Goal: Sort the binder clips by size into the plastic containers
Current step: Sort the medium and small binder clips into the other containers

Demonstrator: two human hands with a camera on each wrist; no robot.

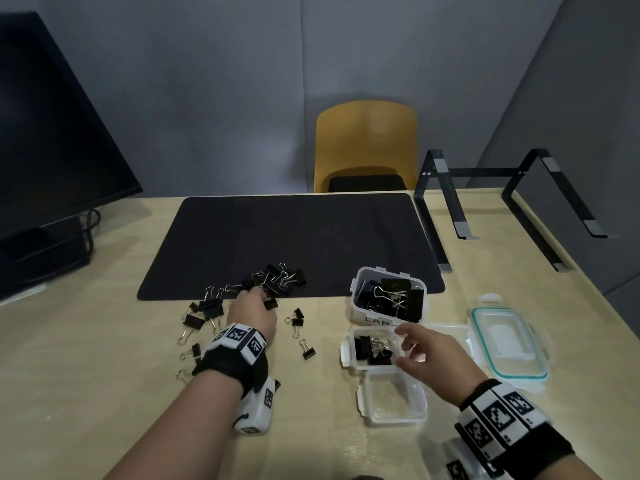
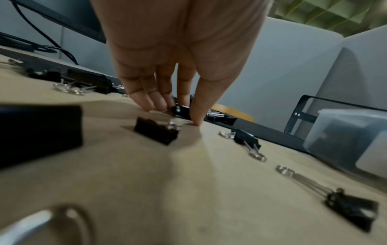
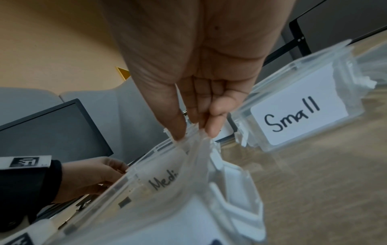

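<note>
Two hands: left hand pinches a binder clip; right hand, fingers loose, hovers over the medium container.

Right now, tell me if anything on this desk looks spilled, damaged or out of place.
Nothing stands out. The loose binder clips by the left hand are simply the unsorted pile; the large container and medium container stand upright, undamaged.

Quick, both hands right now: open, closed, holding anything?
Left hand: fingers and thumb pinching a small black binder clip on the table.
Right hand: fingers relaxed, open, holding nothing, over the clear plastic container labelled Medium.
</note>
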